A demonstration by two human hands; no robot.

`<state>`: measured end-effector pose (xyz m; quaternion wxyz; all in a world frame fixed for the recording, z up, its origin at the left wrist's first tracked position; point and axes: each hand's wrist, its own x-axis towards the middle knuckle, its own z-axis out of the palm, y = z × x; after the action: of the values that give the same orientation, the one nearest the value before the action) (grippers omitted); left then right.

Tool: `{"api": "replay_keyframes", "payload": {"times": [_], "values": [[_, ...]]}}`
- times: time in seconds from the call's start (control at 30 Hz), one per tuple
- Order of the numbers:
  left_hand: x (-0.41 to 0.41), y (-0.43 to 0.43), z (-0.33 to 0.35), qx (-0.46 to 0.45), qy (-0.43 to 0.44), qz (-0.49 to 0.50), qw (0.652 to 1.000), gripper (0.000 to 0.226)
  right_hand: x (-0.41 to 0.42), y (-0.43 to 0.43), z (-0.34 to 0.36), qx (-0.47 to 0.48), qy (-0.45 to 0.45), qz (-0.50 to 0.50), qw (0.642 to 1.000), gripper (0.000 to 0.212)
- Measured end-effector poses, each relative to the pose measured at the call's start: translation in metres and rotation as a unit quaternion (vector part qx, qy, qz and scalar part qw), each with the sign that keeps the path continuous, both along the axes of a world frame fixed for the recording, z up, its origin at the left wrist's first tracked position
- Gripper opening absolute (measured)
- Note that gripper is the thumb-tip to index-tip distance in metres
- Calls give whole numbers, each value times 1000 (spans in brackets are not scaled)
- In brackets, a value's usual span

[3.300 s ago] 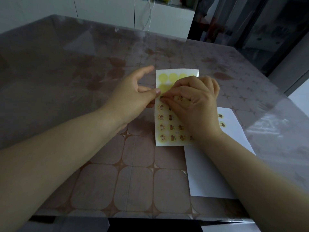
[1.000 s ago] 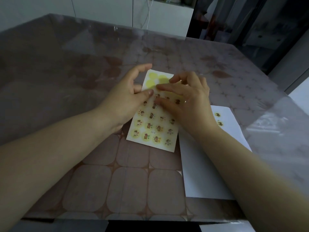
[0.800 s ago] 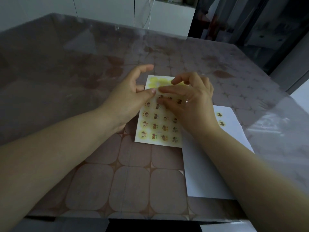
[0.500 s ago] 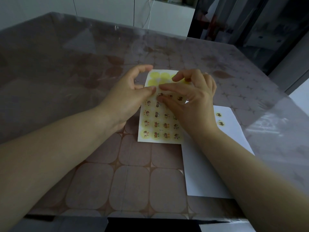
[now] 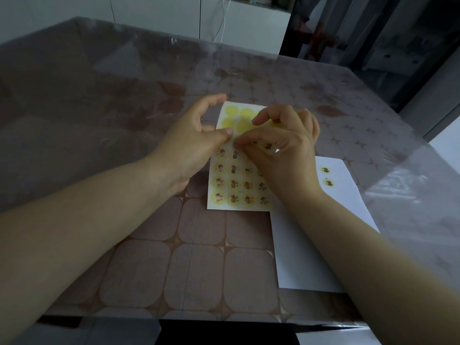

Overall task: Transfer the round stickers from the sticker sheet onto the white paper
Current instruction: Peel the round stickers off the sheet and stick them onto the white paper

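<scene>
The sticker sheet lies on the table with rows of small round picture stickers and bare yellow circles at its far end. My left hand pinches the sheet's left edge between thumb and fingers. My right hand hovers over the sheet's upper rows, fingers curled, thumb and fingertip meeting at a sticker near the left thumb; the contact itself is hidden. To the right lies the white paper, with two round stickers stuck near its far edge.
The table has a brown rounded-square pattern under a clear plastic cover. Its front edge runs along the bottom of the view. White cabinets and a dark doorway stand beyond the far edge.
The sticker sheet has swung from tilted to nearly straight under my hands. My right fingers have curled in tighter over the upper rows. The left hand kept its hold on the sheet's left edge.
</scene>
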<state>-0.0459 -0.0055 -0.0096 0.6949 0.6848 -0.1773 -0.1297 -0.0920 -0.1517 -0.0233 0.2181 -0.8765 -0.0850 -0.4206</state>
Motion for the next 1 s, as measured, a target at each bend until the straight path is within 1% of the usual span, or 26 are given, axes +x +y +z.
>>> {"api": "replay_keyframes", "payload": {"times": [0.1, 0.23, 0.33, 0.5, 0.53, 0.57, 0.63, 0.67, 0.7, 0.87, 1.0], "values": [[-1, 1, 2, -10, 3, 11, 1000, 51, 0, -3, 2, 9, 11, -5, 1000, 17], [-3, 0, 2, -2, -13, 32, 999, 56, -3, -6, 5, -12, 40, 10, 999, 29], [-2, 1, 1, 6, -9, 31, 999, 60, -3, -6, 4, -27, 61, 15, 998, 32], [1, 2, -2, 12, 22, 18, 1000, 63, -1, -6, 2, -21, 77, 16, 997, 31], [1, 2, -2, 11, 35, 12, 999, 67, 0, -7, 2, -23, 74, 15, 997, 30], [1, 3, -1, 12, 46, 4, 999, 76, 0, -7, 2, -27, 70, 12, 997, 29], [2, 5, 0, 17, 68, -27, 997, 103, 0, -8, 1, -30, 63, 11, 997, 26], [3, 6, 0, 17, 75, -47, 996, 111, 0, -9, 1, -26, 64, 13, 998, 26], [3, 7, 0, 19, 75, -65, 995, 113, 0, -10, 2, -23, 64, 15, 998, 27], [2, 7, 1, 63, 20, -65, 996, 94, 0, -8, 4, -45, 38, 18, 998, 26], [-1, 6, 2, 60, -25, -67, 996, 89, -1, -10, 5, -60, 19, 16, 998, 21]]}}
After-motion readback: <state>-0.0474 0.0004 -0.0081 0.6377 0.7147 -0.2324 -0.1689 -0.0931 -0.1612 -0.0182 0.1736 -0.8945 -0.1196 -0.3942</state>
